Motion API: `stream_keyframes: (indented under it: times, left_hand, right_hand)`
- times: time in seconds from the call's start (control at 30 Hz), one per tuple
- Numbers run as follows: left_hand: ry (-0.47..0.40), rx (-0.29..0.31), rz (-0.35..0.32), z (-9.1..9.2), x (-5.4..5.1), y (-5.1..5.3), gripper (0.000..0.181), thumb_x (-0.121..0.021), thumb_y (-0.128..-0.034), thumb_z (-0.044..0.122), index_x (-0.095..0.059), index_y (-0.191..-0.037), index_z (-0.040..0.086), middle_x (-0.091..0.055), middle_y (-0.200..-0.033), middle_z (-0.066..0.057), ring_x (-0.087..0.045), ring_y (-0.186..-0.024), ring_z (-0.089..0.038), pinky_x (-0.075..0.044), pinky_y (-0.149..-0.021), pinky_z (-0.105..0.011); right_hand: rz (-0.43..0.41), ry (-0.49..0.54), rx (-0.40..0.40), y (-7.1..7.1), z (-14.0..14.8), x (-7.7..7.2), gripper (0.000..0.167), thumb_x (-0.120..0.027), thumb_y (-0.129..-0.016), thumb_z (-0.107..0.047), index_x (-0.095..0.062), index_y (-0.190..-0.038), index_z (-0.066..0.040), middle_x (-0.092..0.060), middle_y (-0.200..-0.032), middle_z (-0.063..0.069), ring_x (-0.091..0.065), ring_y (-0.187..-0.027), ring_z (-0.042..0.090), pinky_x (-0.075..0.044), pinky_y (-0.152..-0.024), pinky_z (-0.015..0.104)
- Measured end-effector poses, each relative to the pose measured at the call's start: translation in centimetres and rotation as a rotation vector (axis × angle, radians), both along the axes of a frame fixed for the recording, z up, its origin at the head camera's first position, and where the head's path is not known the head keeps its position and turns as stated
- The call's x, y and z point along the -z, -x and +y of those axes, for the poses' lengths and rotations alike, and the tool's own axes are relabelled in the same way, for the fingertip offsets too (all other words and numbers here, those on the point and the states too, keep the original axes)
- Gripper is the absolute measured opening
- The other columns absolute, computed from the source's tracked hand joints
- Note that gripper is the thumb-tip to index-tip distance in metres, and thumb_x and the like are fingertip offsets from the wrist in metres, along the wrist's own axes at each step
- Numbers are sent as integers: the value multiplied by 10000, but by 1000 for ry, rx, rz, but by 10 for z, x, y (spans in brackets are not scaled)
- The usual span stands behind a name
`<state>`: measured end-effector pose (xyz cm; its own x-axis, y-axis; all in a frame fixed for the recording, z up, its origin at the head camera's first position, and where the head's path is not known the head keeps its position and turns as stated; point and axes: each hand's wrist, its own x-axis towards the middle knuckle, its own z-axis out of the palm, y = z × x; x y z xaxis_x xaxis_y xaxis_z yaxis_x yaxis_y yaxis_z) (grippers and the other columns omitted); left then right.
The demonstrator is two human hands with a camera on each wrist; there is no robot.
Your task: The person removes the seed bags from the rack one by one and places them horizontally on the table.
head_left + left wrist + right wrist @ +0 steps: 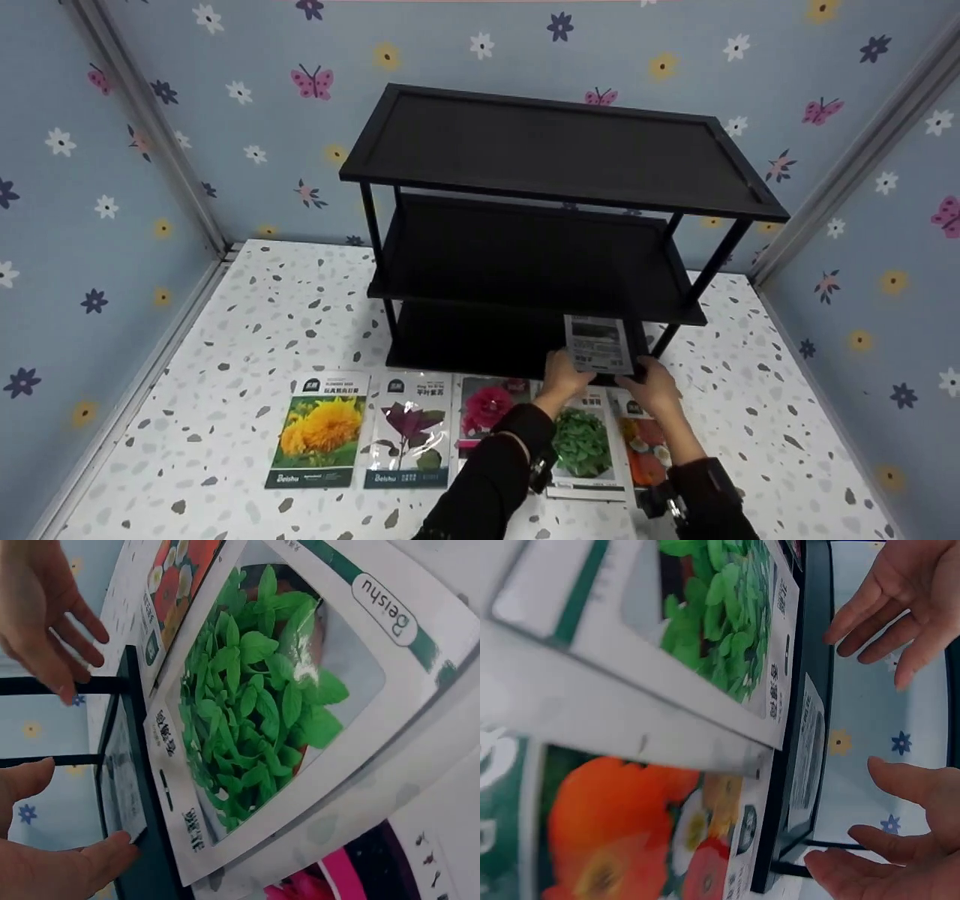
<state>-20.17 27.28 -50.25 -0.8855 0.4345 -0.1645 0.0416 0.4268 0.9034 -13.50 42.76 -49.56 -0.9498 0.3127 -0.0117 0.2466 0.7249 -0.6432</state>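
A seed packet lies on the bottom shelf of the black rack, near its right end, with a greyish printed text side up. My left hand is at the packet's left front corner, thumb and fingers spread apart. In the left wrist view a fingertip of that left hand appears right by the packet's edge; whether it touches cannot be told. My right hand is at the right front corner of the shelf, its fingers loosely extended. The right wrist view has both hands apart, nothing held between them.
In front of the rack lies a row of packets: yellow flower, purple leaf, pink flower, green herb and orange flower. My forearms pass over some of them. Patterned walls enclose the speckled table.
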Motion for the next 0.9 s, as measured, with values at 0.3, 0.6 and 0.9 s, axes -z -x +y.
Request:
stream_keyframes:
  times: [0.3, 0.6, 0.9]
  left_hand:
    - [-147, -90, -224, 12, 14, 2, 641, -577, -853, 135, -232, -1352, -71, -218, -1388, -249, -275, -1242, -359, -363, -948, -405]
    - [-210, -147, -288, 18, 11, 4, 657, -613, -827, 131, -263, -1360, -31, -365, -1321, -210, -523, -965, -255, -480, -711, -348]
    - [-265, -179, -361, 16, 6, 11, 621, -579, -832, 148, -284, -1348, -33, -333, -1342, -208, -416, -1145, -320, -446, -835, -385]
  right_hand:
    - [22, -116, 26, 61, 52, 80, 721, -646, -774, -378, -380, -1212, 130, -450, -1104, 360, -467, -993, 443, -435, -796, 437]
    - [-147, -19, 104, 60, 24, 48, 679, -572, -835, -282, -293, -1283, 146, -384, -1235, 343, -396, -1111, 444, -377, -900, 478]
    - [-133, -66, 102, 97, 71, 117, 795, -626, -760, -488, -417, -1180, 154, -483, -1115, 321, -498, -968, 417, -454, -756, 444]
